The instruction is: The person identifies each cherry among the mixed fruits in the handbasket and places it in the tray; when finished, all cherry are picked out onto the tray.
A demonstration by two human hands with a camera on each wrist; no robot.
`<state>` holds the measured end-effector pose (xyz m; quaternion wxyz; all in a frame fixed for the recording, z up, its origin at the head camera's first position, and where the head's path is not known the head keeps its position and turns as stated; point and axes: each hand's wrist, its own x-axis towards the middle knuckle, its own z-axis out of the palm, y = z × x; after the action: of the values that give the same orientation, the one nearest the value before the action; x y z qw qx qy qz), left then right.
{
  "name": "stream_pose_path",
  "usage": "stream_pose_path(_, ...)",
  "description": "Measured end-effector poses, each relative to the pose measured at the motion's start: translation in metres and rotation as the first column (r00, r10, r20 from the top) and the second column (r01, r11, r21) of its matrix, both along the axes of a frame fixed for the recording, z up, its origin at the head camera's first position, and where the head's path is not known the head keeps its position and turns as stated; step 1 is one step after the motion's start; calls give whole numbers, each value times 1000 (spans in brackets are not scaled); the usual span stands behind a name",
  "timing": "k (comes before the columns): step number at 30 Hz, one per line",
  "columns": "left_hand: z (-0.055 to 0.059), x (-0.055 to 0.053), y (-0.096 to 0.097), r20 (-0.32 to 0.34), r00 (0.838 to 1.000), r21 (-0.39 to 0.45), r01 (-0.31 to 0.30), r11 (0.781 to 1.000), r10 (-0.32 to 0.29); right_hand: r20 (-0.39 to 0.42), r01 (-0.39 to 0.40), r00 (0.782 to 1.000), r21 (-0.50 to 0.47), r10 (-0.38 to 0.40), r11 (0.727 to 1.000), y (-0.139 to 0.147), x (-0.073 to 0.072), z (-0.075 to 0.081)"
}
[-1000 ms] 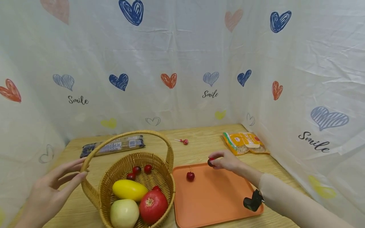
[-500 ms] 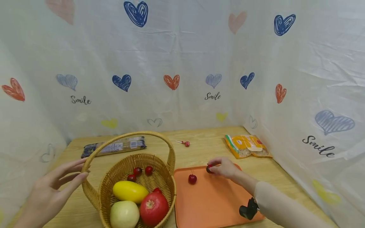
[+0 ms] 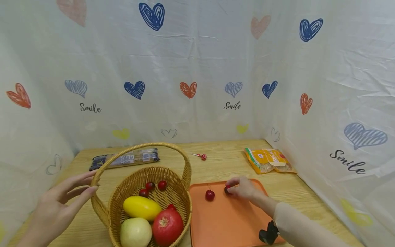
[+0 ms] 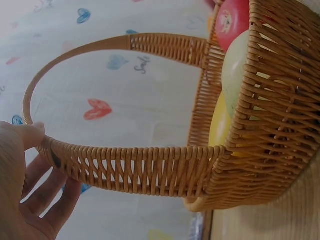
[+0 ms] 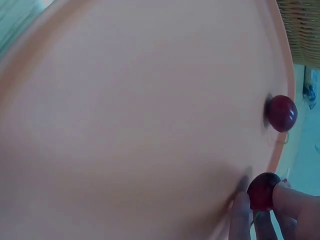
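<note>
My left hand (image 3: 58, 202) holds the side of the wicker basket's tall handle (image 4: 135, 170), thumb on one face and fingers on the other. Inside the basket (image 3: 115, 202) lie a yellow oval fruit (image 3: 142, 208), a pale green apple-like fruit (image 3: 135, 232), a red pomegranate (image 3: 168, 227) and several dark red cherries (image 3: 150, 186). Over the far part of the orange tray (image 3: 225, 226), my right hand (image 3: 245, 188) pinches a dark cherry (image 5: 262, 191) between thumb and fingers, its stem pointing down past the fingertips. Another cherry (image 3: 210, 195) with a stem rests on the tray, left of that hand.
Behind the basket lies a long clear packet (image 3: 129, 159). A small red lollipop (image 3: 203, 157) is at the table's back middle, and an orange food bag (image 3: 270, 160) lies back right. A printed curtain (image 3: 191, 113) encloses the wooden table (image 3: 222, 161).
My right hand has come down and nearer over the tray with the cherry pinched, toward the cherry lying there. My left hand stays at the basket handle. The head view shifts slightly.
</note>
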<state>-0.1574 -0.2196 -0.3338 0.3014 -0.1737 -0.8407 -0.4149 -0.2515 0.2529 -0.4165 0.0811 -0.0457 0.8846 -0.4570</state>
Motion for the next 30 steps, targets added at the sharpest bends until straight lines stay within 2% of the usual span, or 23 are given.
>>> stream_pose_path(8, 2, 2, 1, -1, 1000, -5, 13, 1000, -13, 12, 30, 999, -6, -30, 1000, -4, 2, -7)
stream_pose_path(17, 1, 1, 1, -19, 999, 11, 26, 1000, -26, 1, 33, 999, 26, -33, 999, -4, 2, -7)
stream_pose_path(25, 0, 0, 0, -16, 999, 25, 29, 999, -29, -8, 46, 999, 25, -46, 999, 0, 1, 6)
stream_pose_path(28, 1, 0, 0, -17, 999, 20, 32, 999, -31, -41, 16, 999, 27, -15, 1000, 4, 0, 13)
stream_pose_path(30, 2, 0, 0, -15, 999, 12, 29, 1000, -28, -34, 0, 999, 9, 1, 1000, 5, -1, 17)
